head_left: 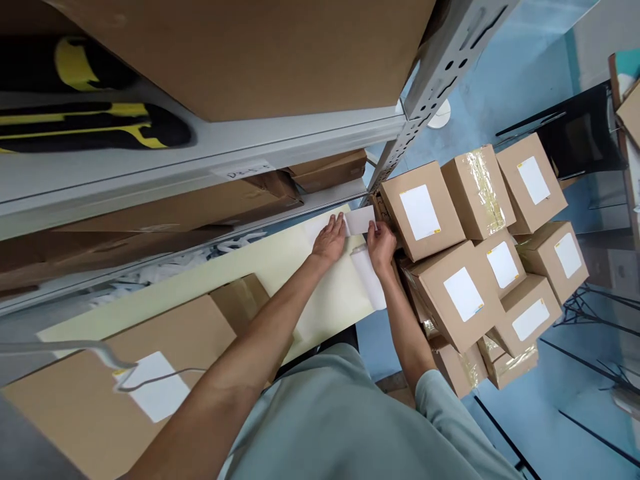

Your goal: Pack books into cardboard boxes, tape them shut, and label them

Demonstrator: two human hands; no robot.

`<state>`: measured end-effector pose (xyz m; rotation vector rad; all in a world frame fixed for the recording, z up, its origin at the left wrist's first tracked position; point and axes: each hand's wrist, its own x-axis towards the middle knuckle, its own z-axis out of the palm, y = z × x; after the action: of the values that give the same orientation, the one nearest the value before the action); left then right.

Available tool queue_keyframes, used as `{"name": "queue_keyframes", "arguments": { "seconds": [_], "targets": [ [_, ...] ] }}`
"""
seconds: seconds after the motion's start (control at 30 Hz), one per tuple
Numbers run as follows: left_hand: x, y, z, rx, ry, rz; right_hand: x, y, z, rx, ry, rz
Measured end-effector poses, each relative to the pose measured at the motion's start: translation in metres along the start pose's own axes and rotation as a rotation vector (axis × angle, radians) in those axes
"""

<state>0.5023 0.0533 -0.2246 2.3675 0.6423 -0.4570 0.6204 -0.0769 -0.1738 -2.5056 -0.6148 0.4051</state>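
Note:
My left hand [329,240] lies flat, palm down, on a white sheet near the far edge of a pale yellow board [280,260]. Between my hands a white paper strip [361,221] sticks out to the right. The closed fingers of my right hand [381,245] pinch this strip at its right end. Just below, a second piece of white paper [369,277] rests along the board's right end, hanging slightly over it. Whether the two pieces join is hidden by my right hand.
Taped cardboard boxes [463,293] with white labels are stacked at right. A large labelled carton [165,347] overlaps the board at left, a grey cord [107,353] above it. Ahead stands a metal shelf [320,133] holding a big carton [260,53] and black-and-yellow items [100,123].

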Motion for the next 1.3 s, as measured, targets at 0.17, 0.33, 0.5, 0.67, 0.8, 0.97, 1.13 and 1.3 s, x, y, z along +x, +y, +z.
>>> {"name": "queue_keyframes", "arguments": {
  "seconds": [0.17,0.33,0.5,0.67,0.8,0.97,1.13,1.3],
  "targets": [
    [0.002,-0.002,0.012,-0.026,0.043,-0.007,0.000,-0.004,0.002,-0.056,-0.036,0.040],
    [0.005,-0.007,0.017,-0.037,0.017,0.013,-0.034,-0.011,-0.015,0.007,0.183,0.082],
    [0.006,-0.002,0.003,-0.249,0.067,-0.031,-0.086,-0.028,-0.045,0.198,0.365,-0.011],
    [-0.046,0.026,-0.034,-0.629,0.328,-0.101,-0.105,-0.048,-0.054,0.269,0.256,-0.143],
    [-0.148,0.051,-0.047,-1.342,0.344,-0.027,-0.130,-0.069,-0.039,0.248,0.107,-0.407],
    [-0.259,0.041,-0.045,-1.623,0.543,-0.273,-0.193,-0.102,-0.011,0.217,-0.171,-0.703],
    [-0.327,-0.007,-0.041,-1.611,0.662,-0.367,-0.241,-0.122,-0.002,0.240,-0.352,-0.940],
    [-0.396,-0.050,-0.046,-1.443,0.596,-0.321,-0.236,-0.151,-0.012,0.199,-0.350,-0.741]
  ]
}}
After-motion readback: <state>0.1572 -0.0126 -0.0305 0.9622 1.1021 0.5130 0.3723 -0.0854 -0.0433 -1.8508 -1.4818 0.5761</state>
